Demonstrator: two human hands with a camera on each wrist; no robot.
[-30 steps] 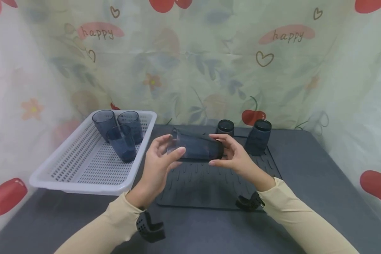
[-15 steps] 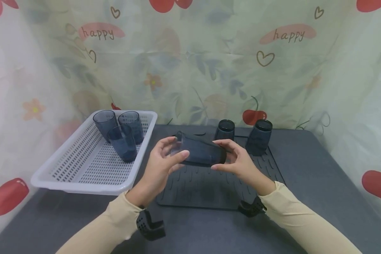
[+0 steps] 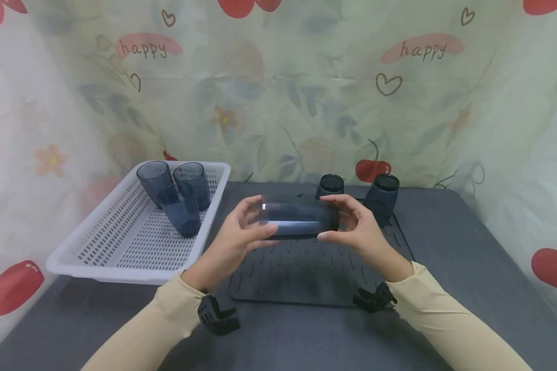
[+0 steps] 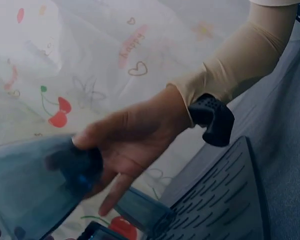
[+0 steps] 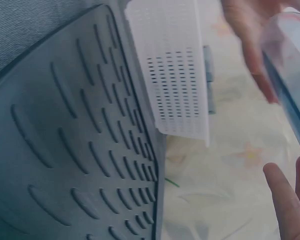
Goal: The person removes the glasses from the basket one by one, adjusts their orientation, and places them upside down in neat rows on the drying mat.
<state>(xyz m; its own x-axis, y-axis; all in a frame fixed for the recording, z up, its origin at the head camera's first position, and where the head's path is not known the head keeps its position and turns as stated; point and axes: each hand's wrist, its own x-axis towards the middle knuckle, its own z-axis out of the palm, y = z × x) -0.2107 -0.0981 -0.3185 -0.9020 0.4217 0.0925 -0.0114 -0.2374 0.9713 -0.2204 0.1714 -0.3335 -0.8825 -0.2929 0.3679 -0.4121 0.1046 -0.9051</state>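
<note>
A dark blue, see-through drinking glass (image 3: 299,214) lies sideways in the air between both hands, above the ridged drying mat (image 3: 301,278). My left hand (image 3: 238,237) grips its open end, thumb in front and fingers behind. At the thick base, my right hand (image 3: 359,234) pinches it between thumb and fingers. The left wrist view shows the glass (image 4: 35,185) large, with the right hand (image 4: 135,135) at its base. In the right wrist view, part of the glass (image 5: 292,70) shows at the right edge, near the left hand (image 5: 250,40).
A white perforated basket (image 3: 120,275) at left holds three similar glasses, one being the front glass (image 3: 181,211). Two more glasses stand upside down toward the mat's back, the right glass (image 3: 381,198) and the middle glass (image 3: 330,186). A printed curtain (image 3: 278,103) hangs behind the grey table.
Both hands have shifted slightly right with the glass, which has turned from a slant to nearly level. The basket and the other glasses stay where they were.
</note>
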